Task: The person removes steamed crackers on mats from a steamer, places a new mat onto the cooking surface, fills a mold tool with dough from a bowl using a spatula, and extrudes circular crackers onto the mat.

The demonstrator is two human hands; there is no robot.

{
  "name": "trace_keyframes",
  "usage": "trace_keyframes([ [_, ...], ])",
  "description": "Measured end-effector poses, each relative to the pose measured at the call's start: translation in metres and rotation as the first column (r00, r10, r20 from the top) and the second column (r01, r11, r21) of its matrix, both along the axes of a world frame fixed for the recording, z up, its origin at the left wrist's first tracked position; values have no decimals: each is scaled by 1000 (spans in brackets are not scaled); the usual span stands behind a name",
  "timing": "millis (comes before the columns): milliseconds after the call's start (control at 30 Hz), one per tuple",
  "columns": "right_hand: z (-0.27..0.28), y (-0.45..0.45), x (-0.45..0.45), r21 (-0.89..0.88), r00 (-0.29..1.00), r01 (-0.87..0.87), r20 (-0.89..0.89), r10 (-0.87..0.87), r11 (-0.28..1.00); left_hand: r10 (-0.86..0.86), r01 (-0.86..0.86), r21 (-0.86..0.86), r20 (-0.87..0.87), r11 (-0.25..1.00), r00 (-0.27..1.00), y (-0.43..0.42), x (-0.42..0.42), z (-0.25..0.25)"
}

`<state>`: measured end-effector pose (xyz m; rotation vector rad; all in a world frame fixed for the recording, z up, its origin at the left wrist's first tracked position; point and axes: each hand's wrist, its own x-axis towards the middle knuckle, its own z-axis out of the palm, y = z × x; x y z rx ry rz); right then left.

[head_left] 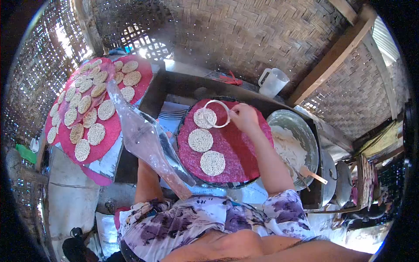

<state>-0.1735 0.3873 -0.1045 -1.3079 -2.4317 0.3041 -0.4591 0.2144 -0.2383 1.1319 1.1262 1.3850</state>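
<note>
My right hand (243,117) pinches the edge of a thin white ring (228,114), which is over the top disc (204,118) on a round frame covered in pink cloth (235,161). Below that disc lie two more pale textured discs, one in the middle (200,140) and one nearest me (212,163). My left arm reaches up behind a long wooden tool (144,139) with a metal trough. Only a bit of my left hand (169,134) shows near the left rim of the frame; its fingers are hidden.
Many pale discs lie on pink cloths (111,135) at the left. A metal bowl of pale paste (314,139) with a spatula (315,175) stands at the right. Behind are a white plastic jug (274,83) and a woven wall (244,39).
</note>
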Motion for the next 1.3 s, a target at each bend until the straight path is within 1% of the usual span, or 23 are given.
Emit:
trace_keyframes([
  [67, 12, -13, 31, -5, 1000, 11, -7, -11, 1000, 2, -2, 7, 10, 1000, 1000, -3, 5, 1],
  [100, 15, -22, 47, -28, 999, 30, 18, -29, 999, 7, -7, 10, 16, 1000, 1000, -5, 7, 3],
  [267, 6, -76, 108, -186, 970, 170, 204, -131, 968, 36, -40, 49, 81, 998, 996, -5, 21, 11],
  [300, -2, -80, 116, -122, 982, 65, 185, -42, 990, 43, -49, 62, 100, 997, 994, -5, 25, 14],
  [433, -22, -88, 123, -153, 985, 48, 168, -22, 987, 55, -79, 114, 198, 990, 979, -15, 45, 31],
  [633, -35, -87, 122, -91, 985, 28, 173, -12, 995, 41, -126, 207, 372, 970, 927, -34, 81, 58],
  [733, -23, -95, 130, -29, 1000, 24, 20, -23, 999, 21, -159, 259, 466, 953, 884, -49, 99, 73],
  [800, 0, -114, 132, -16, 994, -45, -97, 43, 999, 22, -187, 285, 498, 940, 867, -55, 115, 82],
  [833, 12, -125, 132, -5, 985, -80, -152, 78, 997, 67, -214, 269, 467, 939, 882, -53, 119, 77],
  [867, 18, -137, 129, -188, 919, -258, -352, 180, 948, 220, -248, 170, 168, 954, 961, -20, 88, 19],
  [900, 21, -150, 124, -322, 806, -450, -549, 223, 833, 402, -365, 204, -185, 908, 897, -34, 130, 80],
  [933, 23, -158, 122, -395, 661, -635, -723, 201, 664, 538, -484, 246, -503, 840, 677, -48, 172, 143],
  [967, 23, -160, 124, -506, 676, -659, -722, 144, 557, 629, -452, 438, -518, 777, 580, -33, 184, 136],
  [1000, 23, -161, 127, -603, 698, -669, -710, 89, 434, 723, -406, 605, -492, 685, 486, -18, 196, 135],
  [1033, 23, -161, 131, -684, 725, -665, -688, 37, 300, 700, -293, 668, -489, 684, 520, -16, 207, 147],
  [1100, 26, -158, 147, -695, 728, -645, -685, -20, 318, 495, -174, 515, -591, 839, 636, -13, 223, 155],
  [1133, 28, -156, 156, -699, 728, -635, -684, -49, 329, 409, -86, 458, -673, 885, 617, -8, 227, 155],
  [1167, 28, -156, 165, -689, 717, -636, -694, -66, 348, 318, 2, 394, -744, 919, 587, -3, 230, 156],
  [1233, 24, -161, 186, -667, 687, -637, -719, -109, 387, 181, 196, 257, -924, 946, 337, 13, 232, 149],
  [1267, 21, -166, 193, -655, 669, -637, -732, -131, 408, 144, 276, 300, -871, 913, 471, 15, 229, 149],
  [1300, 20, -176, 196, -607, 619, -589, -763, -184, 534, 92, 345, 352, -803, 870, 589, 14, 222, 153],
])
